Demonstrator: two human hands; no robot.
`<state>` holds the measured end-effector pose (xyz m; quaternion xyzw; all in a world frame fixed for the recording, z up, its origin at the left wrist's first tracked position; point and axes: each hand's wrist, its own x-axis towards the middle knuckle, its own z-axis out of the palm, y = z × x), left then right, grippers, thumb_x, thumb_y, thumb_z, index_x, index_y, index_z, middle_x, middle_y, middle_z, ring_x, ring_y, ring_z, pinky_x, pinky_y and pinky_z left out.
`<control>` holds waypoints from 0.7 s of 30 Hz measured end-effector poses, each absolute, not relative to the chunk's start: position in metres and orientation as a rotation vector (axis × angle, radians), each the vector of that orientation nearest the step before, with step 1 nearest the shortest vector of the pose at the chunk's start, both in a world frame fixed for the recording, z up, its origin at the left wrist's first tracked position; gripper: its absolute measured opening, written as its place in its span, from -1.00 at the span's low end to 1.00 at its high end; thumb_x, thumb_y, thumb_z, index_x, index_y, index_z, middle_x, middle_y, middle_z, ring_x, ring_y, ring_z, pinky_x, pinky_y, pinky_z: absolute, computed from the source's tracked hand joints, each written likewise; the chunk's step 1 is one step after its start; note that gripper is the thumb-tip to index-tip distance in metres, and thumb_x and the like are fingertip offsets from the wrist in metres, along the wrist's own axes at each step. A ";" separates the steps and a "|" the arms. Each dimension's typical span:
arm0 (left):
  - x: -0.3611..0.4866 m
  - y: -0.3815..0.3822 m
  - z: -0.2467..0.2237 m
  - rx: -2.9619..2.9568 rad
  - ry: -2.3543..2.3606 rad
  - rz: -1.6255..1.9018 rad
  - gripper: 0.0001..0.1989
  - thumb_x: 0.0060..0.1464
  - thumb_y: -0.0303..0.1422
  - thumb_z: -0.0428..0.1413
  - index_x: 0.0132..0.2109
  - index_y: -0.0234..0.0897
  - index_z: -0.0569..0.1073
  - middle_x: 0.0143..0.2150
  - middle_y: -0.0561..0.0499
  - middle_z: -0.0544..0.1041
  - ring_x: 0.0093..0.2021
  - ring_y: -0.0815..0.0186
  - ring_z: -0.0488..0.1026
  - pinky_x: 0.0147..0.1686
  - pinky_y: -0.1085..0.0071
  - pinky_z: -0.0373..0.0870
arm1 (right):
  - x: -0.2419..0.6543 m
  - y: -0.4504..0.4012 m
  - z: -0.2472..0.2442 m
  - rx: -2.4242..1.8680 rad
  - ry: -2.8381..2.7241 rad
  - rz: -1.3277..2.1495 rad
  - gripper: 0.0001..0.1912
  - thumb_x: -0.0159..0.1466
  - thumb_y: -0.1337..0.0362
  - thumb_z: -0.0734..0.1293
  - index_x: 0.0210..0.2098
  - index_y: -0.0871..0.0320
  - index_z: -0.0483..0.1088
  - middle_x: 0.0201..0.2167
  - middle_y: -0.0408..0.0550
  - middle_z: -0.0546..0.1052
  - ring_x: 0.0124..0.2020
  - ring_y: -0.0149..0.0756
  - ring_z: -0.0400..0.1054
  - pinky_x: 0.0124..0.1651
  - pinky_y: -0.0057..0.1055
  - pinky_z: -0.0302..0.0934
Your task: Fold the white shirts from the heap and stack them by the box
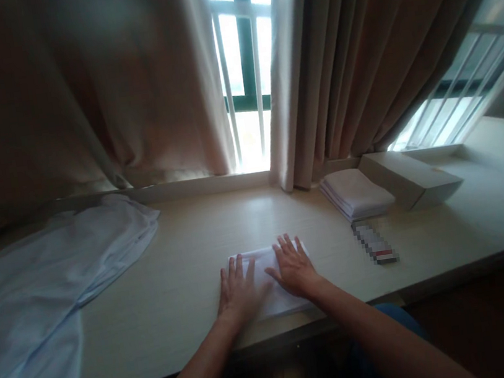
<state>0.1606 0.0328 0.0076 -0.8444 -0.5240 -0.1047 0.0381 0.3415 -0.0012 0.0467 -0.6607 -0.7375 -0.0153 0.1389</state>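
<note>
A folded white cloth [274, 295] lies flat near the front edge of the pale table. My left hand [238, 288] rests on its left side, fingers apart and slightly blurred. On the cloth's right side lies my right hand [293, 264], palm down with its fingers spread. Neither hand grips anything. Parts of the cloth are hidden beneath both hands.
Loose white fabric [65, 259] spreads over the left of the table [184, 242] and its front edge. At the right are a folded white stack [358, 193], a pale box [412, 176] and a pixelated flat object [374, 242]. Curtains [332, 59] hang behind.
</note>
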 end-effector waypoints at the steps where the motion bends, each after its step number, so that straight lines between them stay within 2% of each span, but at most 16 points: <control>1: 0.160 0.033 0.008 -2.586 -1.594 -0.320 -0.27 0.12 0.03 -0.07 0.34 -0.21 0.11 0.41 -0.24 -0.02 0.40 -0.05 -0.20 0.27 -0.10 -0.23 | 0.328 0.008 0.047 -1.854 -2.171 -0.003 -0.23 0.35 -0.16 -0.03 0.30 0.31 0.08 0.34 0.22 0.04 0.39 -0.01 -0.31 0.35 0.02 -0.43; 4: 0.160 0.033 0.008 -2.595 -1.568 -0.278 -0.29 0.12 -0.11 -0.02 0.37 -0.20 0.04 0.41 -0.18 -0.04 0.41 -0.03 -0.24 0.29 -0.05 -0.22 | 0.289 0.032 0.038 -1.753 -2.258 0.188 -0.24 0.36 -0.15 -0.05 0.32 0.29 0.04 0.33 0.21 0.07 0.37 -0.02 -0.19 0.34 0.00 -0.31; 7: 0.161 0.034 0.010 -2.611 -1.585 -0.256 -0.27 0.11 -0.12 -0.03 0.38 -0.18 0.00 0.42 -0.17 -0.04 0.40 -0.06 -0.22 0.27 -0.08 -0.19 | 0.273 0.045 0.024 -1.770 -2.230 0.305 -0.21 0.35 -0.17 -0.07 0.31 0.30 0.04 0.33 0.23 0.08 0.36 -0.02 -0.13 0.32 0.01 -0.22; 15: 0.163 0.031 0.015 -2.598 -1.626 -0.318 -0.27 0.11 0.07 -0.09 0.33 -0.20 0.13 0.39 -0.23 0.02 0.39 -0.08 -0.14 0.26 -0.12 -0.14 | 0.329 0.027 0.013 -1.819 -2.207 0.172 -0.15 0.35 -0.18 -0.10 0.31 0.44 0.03 0.33 0.28 0.04 0.37 -0.06 -0.19 0.36 -0.12 -0.30; 21: 0.164 0.032 0.012 -2.609 -1.613 -0.309 -0.18 0.09 0.18 -0.16 0.34 -0.24 0.11 0.39 -0.27 0.00 0.39 -0.08 -0.16 0.26 -0.11 -0.17 | 0.359 0.006 0.005 -1.889 -2.168 0.085 -0.06 0.30 -0.25 -0.05 0.33 0.46 -0.04 0.36 0.29 -0.07 0.39 -0.03 -0.31 0.37 -0.10 -0.32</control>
